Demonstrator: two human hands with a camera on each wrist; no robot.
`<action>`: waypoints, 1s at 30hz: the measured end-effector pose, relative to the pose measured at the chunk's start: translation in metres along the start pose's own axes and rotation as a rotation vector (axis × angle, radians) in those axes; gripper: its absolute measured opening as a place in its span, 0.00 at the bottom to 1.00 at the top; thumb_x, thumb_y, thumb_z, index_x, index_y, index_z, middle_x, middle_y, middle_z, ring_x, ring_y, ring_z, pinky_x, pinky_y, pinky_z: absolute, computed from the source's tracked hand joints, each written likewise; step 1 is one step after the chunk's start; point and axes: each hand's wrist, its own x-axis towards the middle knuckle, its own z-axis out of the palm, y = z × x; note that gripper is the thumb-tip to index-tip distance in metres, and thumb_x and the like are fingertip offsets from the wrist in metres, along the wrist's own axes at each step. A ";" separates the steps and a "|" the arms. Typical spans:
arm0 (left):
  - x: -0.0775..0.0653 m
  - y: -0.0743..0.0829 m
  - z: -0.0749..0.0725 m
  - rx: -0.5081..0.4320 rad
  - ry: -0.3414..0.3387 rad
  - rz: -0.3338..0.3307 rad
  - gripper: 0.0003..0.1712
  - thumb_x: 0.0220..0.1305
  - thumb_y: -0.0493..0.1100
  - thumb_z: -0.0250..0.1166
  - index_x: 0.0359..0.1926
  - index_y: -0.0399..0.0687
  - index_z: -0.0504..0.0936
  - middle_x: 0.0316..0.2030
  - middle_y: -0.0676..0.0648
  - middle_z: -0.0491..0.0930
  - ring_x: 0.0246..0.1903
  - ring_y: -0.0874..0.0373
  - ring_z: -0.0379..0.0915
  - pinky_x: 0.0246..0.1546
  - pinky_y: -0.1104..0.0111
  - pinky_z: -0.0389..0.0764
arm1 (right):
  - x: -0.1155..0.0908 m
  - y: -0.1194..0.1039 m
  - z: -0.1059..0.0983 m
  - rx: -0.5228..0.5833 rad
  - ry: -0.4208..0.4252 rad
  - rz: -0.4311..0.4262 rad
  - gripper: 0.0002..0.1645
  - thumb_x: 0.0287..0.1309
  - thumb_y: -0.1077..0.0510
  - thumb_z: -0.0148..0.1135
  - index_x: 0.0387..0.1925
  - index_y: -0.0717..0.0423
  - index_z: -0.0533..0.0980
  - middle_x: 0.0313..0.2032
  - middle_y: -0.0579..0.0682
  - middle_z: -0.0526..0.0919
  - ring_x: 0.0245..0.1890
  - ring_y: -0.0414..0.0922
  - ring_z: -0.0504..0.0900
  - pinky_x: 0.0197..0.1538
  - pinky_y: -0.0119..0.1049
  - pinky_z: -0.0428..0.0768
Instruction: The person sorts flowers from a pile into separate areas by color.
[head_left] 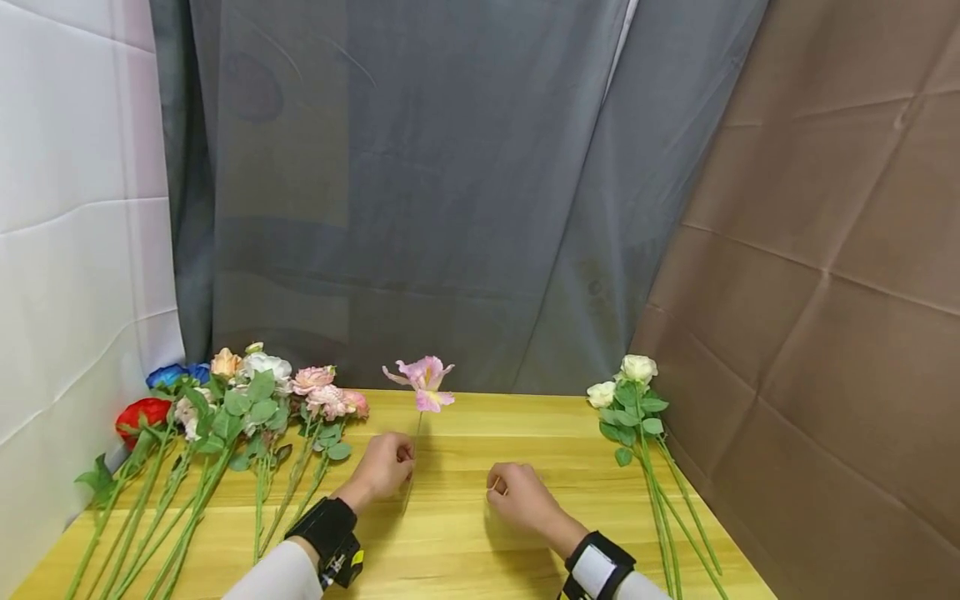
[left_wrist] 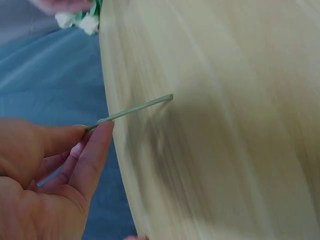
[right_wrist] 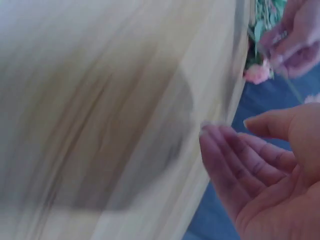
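My left hand pinches the thin green stem of a pink iris-like flower between thumb and fingertips. The bloom stands upright above the hand, and in the left wrist view the stem's cut end sticks out past the fingers over the wood. Across from it, my right hand hovers above the middle of the table. In the right wrist view its fingers are loosely bent, the thumb apart from them, with nothing between.
On the left of the wooden table lie several long-stemmed flowers, among them a red rose, blue blooms and pink ones. White roses lie at the right. A grey curtain hangs behind.
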 end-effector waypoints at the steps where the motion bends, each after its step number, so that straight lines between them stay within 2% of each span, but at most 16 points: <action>1: 0.001 0.001 0.004 -0.006 -0.011 0.008 0.08 0.59 0.23 0.63 0.27 0.37 0.79 0.16 0.48 0.76 0.16 0.62 0.69 0.20 0.70 0.70 | 0.002 -0.003 0.004 0.031 -0.021 -0.010 0.07 0.60 0.67 0.63 0.40 0.65 0.81 0.27 0.46 0.82 0.25 0.38 0.77 0.29 0.34 0.77; 5: 0.003 0.008 0.017 -0.059 -0.049 0.018 0.09 0.60 0.24 0.63 0.26 0.36 0.78 0.17 0.49 0.76 0.16 0.62 0.70 0.19 0.72 0.70 | 0.009 -0.015 0.016 0.163 -0.084 -0.022 0.11 0.60 0.68 0.63 0.44 0.69 0.80 0.32 0.52 0.86 0.30 0.41 0.84 0.33 0.35 0.82; 10: 0.005 0.018 0.026 -0.160 -0.092 0.000 0.07 0.59 0.22 0.63 0.28 0.33 0.79 0.21 0.44 0.78 0.19 0.52 0.79 0.20 0.70 0.78 | 0.016 -0.027 0.027 0.368 -0.112 0.037 0.17 0.61 0.68 0.63 0.49 0.75 0.76 0.37 0.58 0.86 0.35 0.52 0.88 0.34 0.38 0.87; 14: 0.007 0.026 0.029 -0.222 -0.094 -0.012 0.05 0.60 0.23 0.65 0.30 0.32 0.80 0.23 0.42 0.80 0.23 0.45 0.82 0.22 0.69 0.82 | 0.020 -0.031 0.034 0.511 -0.085 0.073 0.18 0.59 0.70 0.62 0.50 0.75 0.76 0.36 0.63 0.86 0.34 0.56 0.89 0.35 0.43 0.88; 17: 0.008 0.031 0.031 -0.268 -0.080 -0.042 0.04 0.60 0.23 0.66 0.32 0.31 0.80 0.24 0.43 0.79 0.24 0.46 0.83 0.24 0.68 0.84 | 0.022 -0.032 0.038 0.567 -0.045 0.073 0.16 0.56 0.73 0.60 0.48 0.74 0.77 0.34 0.65 0.87 0.31 0.57 0.89 0.35 0.44 0.88; 23: 0.012 0.033 0.033 -0.248 -0.012 -0.036 0.02 0.58 0.26 0.65 0.34 0.32 0.81 0.25 0.45 0.81 0.23 0.57 0.80 0.25 0.69 0.84 | 0.025 -0.033 0.039 0.643 0.013 0.079 0.11 0.56 0.77 0.59 0.43 0.74 0.76 0.31 0.68 0.85 0.29 0.62 0.89 0.34 0.48 0.88; 28: 0.011 0.026 0.029 -0.214 -0.053 -0.006 0.02 0.62 0.29 0.66 0.37 0.35 0.82 0.27 0.47 0.80 0.25 0.57 0.80 0.26 0.69 0.82 | 0.025 -0.028 0.032 0.646 0.040 0.106 0.11 0.60 0.76 0.61 0.45 0.77 0.76 0.32 0.68 0.85 0.29 0.60 0.89 0.35 0.48 0.88; 30: 0.009 0.020 0.025 -0.152 -0.054 0.011 0.03 0.62 0.30 0.67 0.37 0.37 0.82 0.27 0.48 0.80 0.26 0.59 0.78 0.27 0.69 0.79 | 0.024 -0.022 0.027 0.632 0.050 0.118 0.12 0.61 0.76 0.61 0.46 0.78 0.76 0.32 0.66 0.85 0.29 0.58 0.89 0.36 0.48 0.88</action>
